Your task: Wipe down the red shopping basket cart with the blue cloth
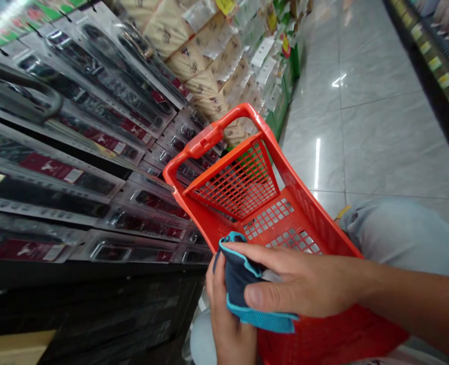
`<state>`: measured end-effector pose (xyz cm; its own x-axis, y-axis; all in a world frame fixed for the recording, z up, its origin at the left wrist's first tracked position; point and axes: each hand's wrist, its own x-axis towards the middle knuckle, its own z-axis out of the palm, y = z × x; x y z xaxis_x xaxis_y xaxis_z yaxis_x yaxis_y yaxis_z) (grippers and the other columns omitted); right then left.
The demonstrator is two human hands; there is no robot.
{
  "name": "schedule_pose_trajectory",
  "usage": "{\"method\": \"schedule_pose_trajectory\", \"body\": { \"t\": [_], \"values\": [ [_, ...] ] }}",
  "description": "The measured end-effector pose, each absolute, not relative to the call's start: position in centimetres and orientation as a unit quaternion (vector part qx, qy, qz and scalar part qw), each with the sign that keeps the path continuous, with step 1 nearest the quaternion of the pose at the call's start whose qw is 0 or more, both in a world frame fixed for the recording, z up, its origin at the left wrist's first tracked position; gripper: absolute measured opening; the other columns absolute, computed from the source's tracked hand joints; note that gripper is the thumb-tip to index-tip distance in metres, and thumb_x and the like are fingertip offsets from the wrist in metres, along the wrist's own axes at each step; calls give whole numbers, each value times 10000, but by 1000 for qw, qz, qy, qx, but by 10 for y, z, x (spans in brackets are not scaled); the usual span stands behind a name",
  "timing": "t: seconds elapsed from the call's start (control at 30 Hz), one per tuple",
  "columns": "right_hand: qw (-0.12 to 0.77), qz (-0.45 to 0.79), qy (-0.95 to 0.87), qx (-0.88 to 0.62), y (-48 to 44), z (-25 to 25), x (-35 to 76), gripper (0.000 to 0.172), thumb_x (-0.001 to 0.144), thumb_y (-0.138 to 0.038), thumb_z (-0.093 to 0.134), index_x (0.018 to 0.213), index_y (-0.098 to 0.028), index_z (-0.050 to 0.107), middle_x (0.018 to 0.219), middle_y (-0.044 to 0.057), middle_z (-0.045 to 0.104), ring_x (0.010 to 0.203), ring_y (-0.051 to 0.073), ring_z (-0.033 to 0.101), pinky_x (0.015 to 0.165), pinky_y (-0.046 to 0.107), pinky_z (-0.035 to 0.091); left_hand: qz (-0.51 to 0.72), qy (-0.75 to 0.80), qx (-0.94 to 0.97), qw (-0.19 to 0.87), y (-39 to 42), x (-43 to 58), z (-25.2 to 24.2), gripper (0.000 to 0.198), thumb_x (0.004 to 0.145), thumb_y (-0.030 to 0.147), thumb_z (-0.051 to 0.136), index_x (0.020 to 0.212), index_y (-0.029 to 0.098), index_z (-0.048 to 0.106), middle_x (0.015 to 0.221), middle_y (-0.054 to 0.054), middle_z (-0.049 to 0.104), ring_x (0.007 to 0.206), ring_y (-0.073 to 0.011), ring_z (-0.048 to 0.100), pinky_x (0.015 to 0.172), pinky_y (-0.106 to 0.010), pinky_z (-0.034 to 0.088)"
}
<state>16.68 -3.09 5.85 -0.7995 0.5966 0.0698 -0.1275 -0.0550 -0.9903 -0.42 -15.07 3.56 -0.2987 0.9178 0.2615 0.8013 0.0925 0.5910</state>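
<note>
A folded navy cloth item (239, 279) with bright blue edging is held over the red shopping basket (300, 192); its exact kind does not show. My left hand (224, 314) grips it from the left and below, fingers up along its edge and partly hidden behind it. From the right, my right hand (300, 284) presses its thumb on the front of the cloth, with the fingers stretched over the top. A small greyish-white bit shows between that thumb and forefinger, too blurred to name. Under my hands, part of the basket is hidden.
Packaged belts (106, 76) hang in rows on the rack at left. Stacked beige packs (197, 56) stand beyond the basket. A tiled floor aisle (376, 132) runs on the right, bordered by another shelf (437, 66). My jeans-clad knee (407, 233) is beside the basket.
</note>
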Motion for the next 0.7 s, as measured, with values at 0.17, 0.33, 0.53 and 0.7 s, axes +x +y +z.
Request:
{"method": "schedule_pose_trajectory", "body": {
  "t": [0.17, 0.33, 0.53, 0.7],
  "values": [
    [324, 434, -799, -262, -13, 31, 203, 360, 952, -367, 595, 1292, -285, 680, 1171, 47, 745, 1136, 236, 664, 1086, 443, 467, 164, 704, 691, 10, -114, -40, 44, 789, 799, 84, 524, 1525, 340, 350, 1547, -69, 449, 1413, -281, 470, 1160, -447, 425],
    [329, 157, -823, -436, -14, -27, 233, 396, 923, -182, 534, 1289, -217, 678, 1551, 92, 493, 1504, 325, 318, 1226, 621, 244, -33, 657, 747, -95, -41, -74, 58, 562, 772, 91, 522, 1321, 202, 564, 1421, -148, 569, 1330, -350, 527, 1207, -574, 300],
    [297, 188, -813, -465, -23, -40, 236, 553, 840, -36, 471, 1334, -205, 651, 1627, 82, 380, 1492, 301, 348, 1192, 550, 371, -333, 535, 765, 136, -34, -41, 36, 500, 701, 105, 582, 1180, 215, 677, 1213, -122, 687, 1031, -320, 681, 907, -419, 553],
    [302, 241, -809, -442, -20, -30, 235, 500, 872, -44, 457, 1286, -213, 681, 1630, 78, 373, 1498, 276, 342, 1205, 524, 365, -362, 503, 755, 215, -20, -44, 22, 372, 761, 186, 629, 1104, 295, 725, 1128, -66, 730, 1048, -247, 686, 938, -322, 521]
  ]
}}
